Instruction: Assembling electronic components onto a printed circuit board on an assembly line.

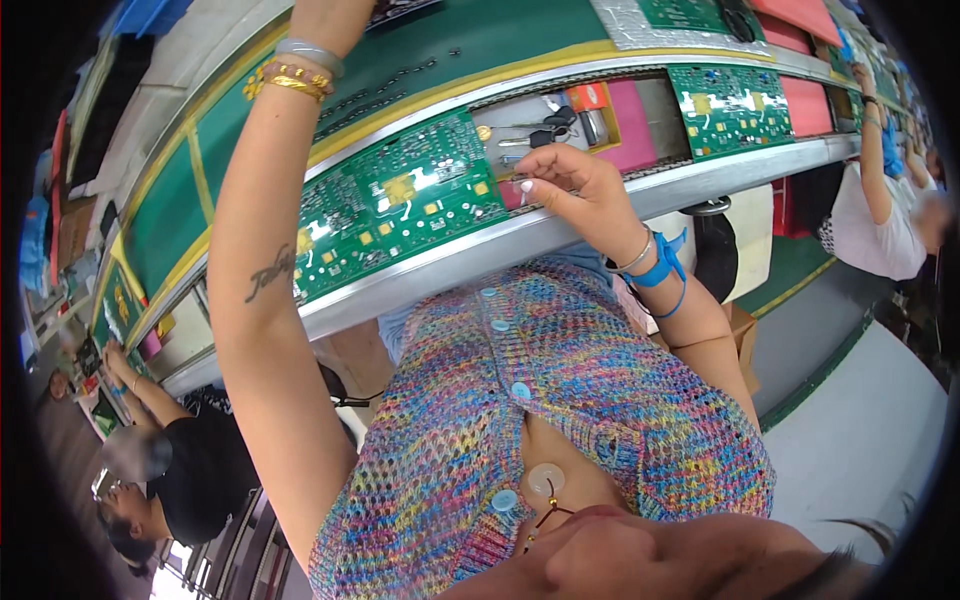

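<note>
No packages, labels, signs or screens in view

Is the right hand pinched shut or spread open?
Pinched shut: the right hand has fingertips drawn together over the conveyor rail, beside the green board. What it holds cannot be told.

You are working in an electronics assembly factory: green circuit boards (400, 205) are riding a conveyor line (560, 225), co-workers (890, 215) sitting alongside.
</note>
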Demonstrator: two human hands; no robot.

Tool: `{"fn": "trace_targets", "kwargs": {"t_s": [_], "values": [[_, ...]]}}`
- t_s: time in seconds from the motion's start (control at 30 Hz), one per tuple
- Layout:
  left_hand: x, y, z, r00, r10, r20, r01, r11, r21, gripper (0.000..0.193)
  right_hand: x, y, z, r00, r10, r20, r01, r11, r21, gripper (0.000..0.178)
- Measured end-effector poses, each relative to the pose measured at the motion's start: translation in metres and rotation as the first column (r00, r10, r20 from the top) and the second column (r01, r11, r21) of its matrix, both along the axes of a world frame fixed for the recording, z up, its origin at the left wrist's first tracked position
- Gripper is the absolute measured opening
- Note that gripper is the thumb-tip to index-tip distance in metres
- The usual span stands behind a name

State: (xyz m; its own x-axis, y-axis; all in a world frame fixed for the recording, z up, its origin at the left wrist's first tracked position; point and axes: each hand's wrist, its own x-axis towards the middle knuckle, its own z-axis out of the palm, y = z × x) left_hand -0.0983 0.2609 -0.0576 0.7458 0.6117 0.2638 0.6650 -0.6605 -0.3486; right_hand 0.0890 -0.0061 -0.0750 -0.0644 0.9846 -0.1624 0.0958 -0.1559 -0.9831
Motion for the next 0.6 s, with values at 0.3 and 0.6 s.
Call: {"fn": "trace_targets", "kwargs": {"t_s": [0.3, 0.6], "values": [[-0.015, -0.077, 0.042, 0.832, -0.078, 0.549, 0.199, 0.966, -0.165, 0.014, 0.003, 0.004, 0.003, 0.936, 0.160, 0.314, -0.184, 0.982, 0.049, 0.015], [-0.122, -0.187, 0.004, 0.431, 0.752, 0.500, 0.323, 0.388, -0.863, 0.022, -0.008, 0.016, -0.009, 0.816, 0.221, 0.535, -0.390, 0.893, 0.226, 0.009]]}}
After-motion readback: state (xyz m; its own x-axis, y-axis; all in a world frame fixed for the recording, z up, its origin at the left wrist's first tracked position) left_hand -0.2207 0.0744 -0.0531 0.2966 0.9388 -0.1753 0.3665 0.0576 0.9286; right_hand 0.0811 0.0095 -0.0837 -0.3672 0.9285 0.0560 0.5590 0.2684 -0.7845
